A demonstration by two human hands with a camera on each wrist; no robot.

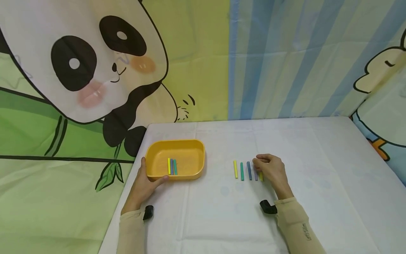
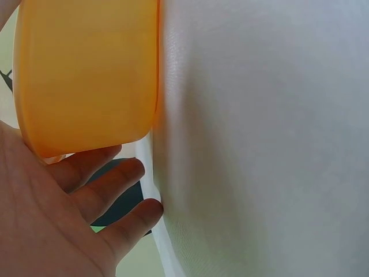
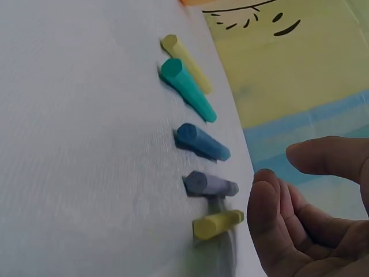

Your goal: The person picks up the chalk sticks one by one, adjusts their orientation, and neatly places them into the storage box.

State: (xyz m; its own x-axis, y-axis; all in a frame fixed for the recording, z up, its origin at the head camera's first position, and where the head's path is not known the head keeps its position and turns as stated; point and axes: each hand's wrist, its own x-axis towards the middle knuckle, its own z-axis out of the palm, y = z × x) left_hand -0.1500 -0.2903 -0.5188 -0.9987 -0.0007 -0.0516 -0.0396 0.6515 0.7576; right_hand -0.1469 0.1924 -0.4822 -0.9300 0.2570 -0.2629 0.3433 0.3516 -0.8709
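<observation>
My left hand (image 1: pixel 141 186) holds the near left corner of a yellow-orange plastic tray (image 1: pixel 198 169), thumb along the near rim and fingers by the left side. In the left wrist view, the fingers (image 2: pixel 109 187) spread beside the tray wall (image 2: pixel 86 81). Three short sticks lie inside: yellow (image 1: pixel 169 165), purple (image 1: pixel 172 166) and green (image 1: pixel 175 167). My right hand (image 1: pixel 272 173) is over the right end of a row of chalk-like sticks, thumb and forefinger apart with nothing between them. Nearest it are a purple stick (image 3: pixel 211 184) and a yellow stick (image 3: pixel 219 224).
Farther left in the row are a blue stick (image 1: pixel 249 170), a green stick (image 1: pixel 242 171) and another yellow stick (image 1: pixel 235 169). A white cloth (image 1: pixel 215 218) covers the table. Behind it hangs a printed panda curtain (image 1: pixel 196 70).
</observation>
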